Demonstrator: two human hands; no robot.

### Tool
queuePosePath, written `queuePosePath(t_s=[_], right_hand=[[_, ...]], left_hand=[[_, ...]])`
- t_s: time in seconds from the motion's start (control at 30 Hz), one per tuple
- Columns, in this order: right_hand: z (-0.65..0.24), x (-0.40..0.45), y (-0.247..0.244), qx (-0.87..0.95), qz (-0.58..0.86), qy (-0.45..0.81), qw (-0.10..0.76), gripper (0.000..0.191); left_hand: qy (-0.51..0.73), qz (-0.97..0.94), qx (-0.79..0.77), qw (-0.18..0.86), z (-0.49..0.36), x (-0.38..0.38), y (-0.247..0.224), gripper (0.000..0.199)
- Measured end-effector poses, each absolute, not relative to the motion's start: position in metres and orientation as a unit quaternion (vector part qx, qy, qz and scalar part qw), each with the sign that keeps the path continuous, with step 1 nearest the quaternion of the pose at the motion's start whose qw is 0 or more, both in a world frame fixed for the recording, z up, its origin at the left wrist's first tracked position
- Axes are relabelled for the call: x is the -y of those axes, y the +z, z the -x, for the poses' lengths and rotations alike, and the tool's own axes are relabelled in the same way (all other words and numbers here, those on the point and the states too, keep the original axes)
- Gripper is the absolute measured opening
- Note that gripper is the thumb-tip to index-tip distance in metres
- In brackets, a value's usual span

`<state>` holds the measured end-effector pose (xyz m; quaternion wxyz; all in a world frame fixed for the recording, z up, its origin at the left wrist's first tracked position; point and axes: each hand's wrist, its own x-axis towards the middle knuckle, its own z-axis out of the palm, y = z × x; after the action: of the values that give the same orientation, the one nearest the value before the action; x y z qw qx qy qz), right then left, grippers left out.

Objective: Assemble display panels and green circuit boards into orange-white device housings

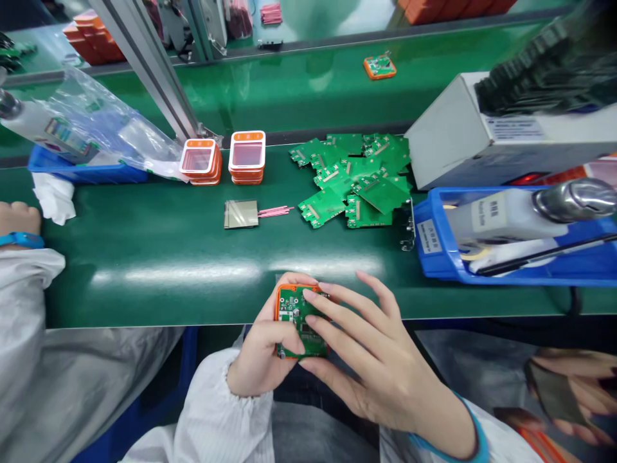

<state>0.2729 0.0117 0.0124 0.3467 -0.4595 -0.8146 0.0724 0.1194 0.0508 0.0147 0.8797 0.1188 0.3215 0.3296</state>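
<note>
The left hand [260,347] grips the orange-framed circuit board [299,321] from its left side: the thumb curls over the lower edge and the other fingers wrap behind it, so the hand closes on the frame. The right hand [371,360] lies over the right half of the same board with fingers loosely spread; two fingertips [308,296] press on the green face, and the thumb supports the bottom edge. The board is therefore between both hands, face up, just at the near edge of the green belt [159,270] and partly over the person's lap. Beyond the board, the belt is bare for a good stretch up to a small square screen [241,214] with pink sticks [274,211] beside it. Farther behind the board stand two stacks of orange frames [224,159], and to the right of these a pile of green boards [357,180]. A blue bin [434,238] is at the right of the board, well apart.
</note>
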Motion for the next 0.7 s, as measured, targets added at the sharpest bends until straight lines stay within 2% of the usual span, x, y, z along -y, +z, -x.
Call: queuePosePath(t_s=[0.13, 0.37, 0.57, 0.7], right_hand=[[-0.2717, -0.0117, 0.0109, 0.801, 0.463, 0.082, 0.370, 0.031], [-0.2730, -0.0065, 0.0060, 0.787, 0.466, 0.075, 0.397, 0.033], [-0.2701, -0.0079, 0.0087, 0.798, 0.491, 0.057, 0.344, 0.028], [-0.2666, -0.0086, 0.0137, 0.809, 0.502, 0.040, 0.304, 0.032]], left_hand=[[0.313, -0.146, -0.340, 0.875, -0.1165, -0.0516, 0.0153, 0.062], [0.303, -0.159, -0.336, 0.878, -0.1142, -0.0553, 0.0196, 0.070], [0.306, -0.162, -0.345, 0.872, -0.1102, -0.0557, 0.0154, 0.073], [0.306, -0.160, -0.345, 0.873, -0.1093, -0.0570, 0.0154, 0.072]])
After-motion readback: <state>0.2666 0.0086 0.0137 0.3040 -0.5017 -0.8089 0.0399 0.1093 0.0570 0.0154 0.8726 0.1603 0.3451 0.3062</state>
